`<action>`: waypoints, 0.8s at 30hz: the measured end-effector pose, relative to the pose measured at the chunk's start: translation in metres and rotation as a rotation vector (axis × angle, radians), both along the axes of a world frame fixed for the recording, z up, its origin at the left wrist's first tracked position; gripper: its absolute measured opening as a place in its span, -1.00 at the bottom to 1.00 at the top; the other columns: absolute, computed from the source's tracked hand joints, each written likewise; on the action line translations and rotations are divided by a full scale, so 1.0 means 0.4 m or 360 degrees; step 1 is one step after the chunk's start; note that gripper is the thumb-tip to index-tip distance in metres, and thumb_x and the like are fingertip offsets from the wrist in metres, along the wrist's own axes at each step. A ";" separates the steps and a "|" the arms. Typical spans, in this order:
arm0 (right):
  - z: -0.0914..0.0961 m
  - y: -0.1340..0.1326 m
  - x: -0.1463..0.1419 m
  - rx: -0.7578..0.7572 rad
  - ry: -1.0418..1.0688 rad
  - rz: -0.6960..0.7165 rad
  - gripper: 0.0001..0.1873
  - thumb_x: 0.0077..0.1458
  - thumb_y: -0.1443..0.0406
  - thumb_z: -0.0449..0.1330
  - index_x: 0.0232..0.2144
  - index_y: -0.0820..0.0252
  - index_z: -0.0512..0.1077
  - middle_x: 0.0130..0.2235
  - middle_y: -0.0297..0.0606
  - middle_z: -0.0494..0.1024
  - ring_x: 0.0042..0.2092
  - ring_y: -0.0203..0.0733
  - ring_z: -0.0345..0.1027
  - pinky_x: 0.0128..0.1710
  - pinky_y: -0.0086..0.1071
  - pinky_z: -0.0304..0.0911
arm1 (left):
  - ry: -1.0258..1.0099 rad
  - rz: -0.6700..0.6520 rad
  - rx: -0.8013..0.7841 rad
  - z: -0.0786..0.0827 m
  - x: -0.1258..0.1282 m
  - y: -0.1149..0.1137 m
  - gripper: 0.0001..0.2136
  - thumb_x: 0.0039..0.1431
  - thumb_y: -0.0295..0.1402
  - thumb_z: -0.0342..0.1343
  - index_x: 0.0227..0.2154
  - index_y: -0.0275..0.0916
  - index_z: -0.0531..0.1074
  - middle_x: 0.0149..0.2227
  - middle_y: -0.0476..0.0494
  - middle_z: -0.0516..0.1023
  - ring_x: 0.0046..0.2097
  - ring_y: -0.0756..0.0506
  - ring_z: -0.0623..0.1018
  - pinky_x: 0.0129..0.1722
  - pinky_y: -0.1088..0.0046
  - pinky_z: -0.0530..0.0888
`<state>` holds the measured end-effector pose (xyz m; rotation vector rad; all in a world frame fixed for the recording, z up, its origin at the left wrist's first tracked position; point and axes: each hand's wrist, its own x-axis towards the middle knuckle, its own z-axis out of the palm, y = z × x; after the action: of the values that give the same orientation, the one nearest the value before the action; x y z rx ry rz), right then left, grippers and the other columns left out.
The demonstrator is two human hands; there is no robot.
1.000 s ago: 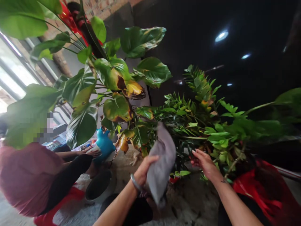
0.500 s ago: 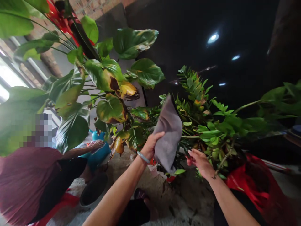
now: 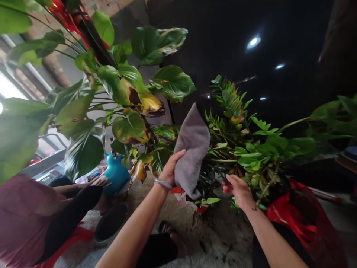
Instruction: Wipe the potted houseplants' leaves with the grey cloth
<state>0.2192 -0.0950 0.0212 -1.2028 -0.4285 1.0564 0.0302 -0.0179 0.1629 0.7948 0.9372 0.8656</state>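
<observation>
A grey cloth (image 3: 192,149) hangs folded from my left hand (image 3: 170,169), the thumb pressed on its near face. The cloth is in front of the leafy plants and hides some of their foliage. To its right, my right hand (image 3: 238,190) is closed in a pinch beside the dark lower leaves. Whatever lies between those fingertips is too small to make out. A bushy green plant (image 3: 253,152) rises just behind my right hand. Up and left of the cloth, a large-leaved plant (image 3: 129,126) has several yellow and brown leaf edges.
At left sits a person in a maroon shirt (image 3: 25,219), one hand by a turquoise container (image 3: 117,173). A dark bucket (image 3: 111,223) stands on the floor nearby. A red bag (image 3: 295,212) lies at right. Behind the plants is a glossy black wall (image 3: 223,41).
The cloth and my left hand have shifted slightly left and up. My right hand keeps nearly the same place and pinch. The seated person has leaned lower, out toward the left edge.
</observation>
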 end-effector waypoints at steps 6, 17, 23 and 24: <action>-0.027 0.000 0.008 -0.0062 -0.0082 -0.0117 -0.71 -0.34 0.15 0.35 -0.73 0.10 0.31 -0.75 -0.45 0.39 -0.73 -0.28 0.27 -0.78 -0.46 0.19 | 0.0396 -0.0626 -0.0140 -0.206 -0.097 -0.113 -0.72 -0.29 -0.39 0.39 -0.41 -0.37 0.59 -0.47 -0.14 0.65 -0.46 -0.09 0.58 -0.41 0.46 0.50; -0.017 0.002 -0.009 -0.0103 -0.0089 -0.0164 -0.72 -0.37 0.13 0.34 -0.72 0.11 0.32 -0.74 -0.40 0.43 -0.74 -0.31 0.25 -0.78 -0.47 0.18 | 0.0058 0.0272 0.0113 -0.049 -0.119 -0.013 -0.89 -0.07 -0.38 0.25 -0.46 -0.33 0.54 -0.52 -0.16 0.62 -0.50 -0.11 0.57 -0.41 0.44 0.52; -0.013 -0.016 -0.013 -0.0115 -0.0059 -0.0107 -0.69 -0.46 0.08 0.35 -0.75 0.09 0.33 -0.74 -0.39 0.45 -0.72 -0.30 0.25 -0.77 -0.46 0.17 | 0.0466 -0.0261 0.0125 -0.244 -0.162 -0.147 -0.74 -0.33 -0.40 0.40 -0.46 -0.32 0.58 -0.50 -0.12 0.61 -0.46 -0.13 0.56 -0.43 0.44 0.46; -0.012 -0.020 -0.010 -0.0122 -0.0052 -0.0092 -0.68 -0.48 0.08 0.35 -0.74 0.10 0.33 -0.74 -0.38 0.45 -0.72 -0.30 0.25 -0.77 -0.46 0.18 | 0.0478 -0.0343 0.0138 -0.254 -0.184 -0.169 -0.73 -0.34 -0.39 0.40 -0.45 -0.32 0.60 -0.49 -0.12 0.62 -0.44 -0.14 0.57 -0.42 0.45 0.45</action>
<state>0.2151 -0.1029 0.0163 -1.2948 -0.3793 1.0125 -0.0434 -0.0856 0.0614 1.1002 1.0583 0.6114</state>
